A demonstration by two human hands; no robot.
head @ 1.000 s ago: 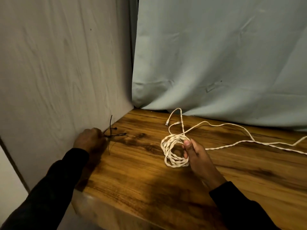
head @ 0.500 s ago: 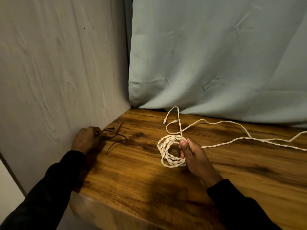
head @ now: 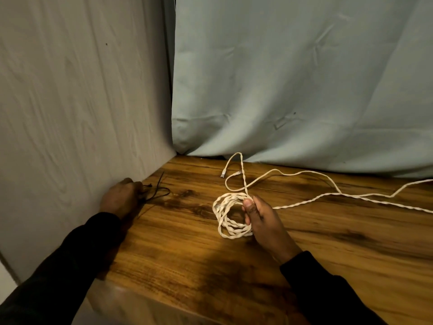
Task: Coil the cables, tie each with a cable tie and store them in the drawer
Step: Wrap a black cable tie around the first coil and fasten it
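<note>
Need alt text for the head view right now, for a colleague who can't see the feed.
The right hand grips a coiled cream twisted cable on a brown wooden tabletop, its uncoiled length trailing off to the right. The left hand reaches thin black cable ties lying by the pale wall panel; a light blue-grey curtain hangs behind.

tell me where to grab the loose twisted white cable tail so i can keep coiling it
Take the white cable tail just right of the coil, pinching from above. It lies flat and straight on the wooden tabletop there, running off to the right. The right hand already holds the coil beside it.
</note>
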